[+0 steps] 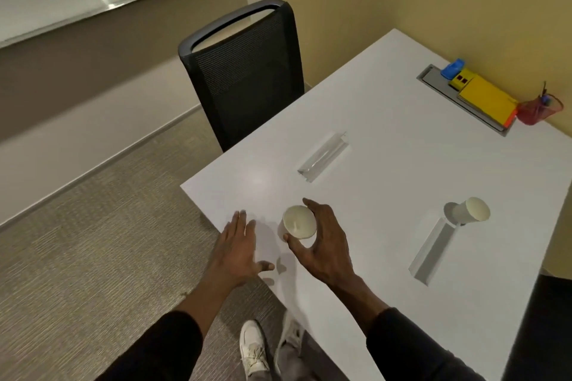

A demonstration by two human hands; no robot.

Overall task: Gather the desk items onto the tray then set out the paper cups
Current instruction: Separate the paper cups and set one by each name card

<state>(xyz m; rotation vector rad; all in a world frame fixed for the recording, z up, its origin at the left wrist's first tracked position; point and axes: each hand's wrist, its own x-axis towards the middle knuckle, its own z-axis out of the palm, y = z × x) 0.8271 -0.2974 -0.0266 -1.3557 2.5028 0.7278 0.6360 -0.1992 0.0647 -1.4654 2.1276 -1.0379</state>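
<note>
A white paper cup stands upright near the front left corner of the white desk. My right hand curls around it, thumb and fingers on its sides. Flat and spread, my left hand hovers at the desk's left edge beside the cup, holding nothing. A second paper cup stands on the right part of the desk. At the far right a grey tray carries a yellow notepad, a yellow stapler and a blue item.
A red mesh pen holder stands beside the tray against the yellow wall. Two cable slots are cut into the desk. A black mesh chair stands at the desk's far left side. Carpet lies to the left.
</note>
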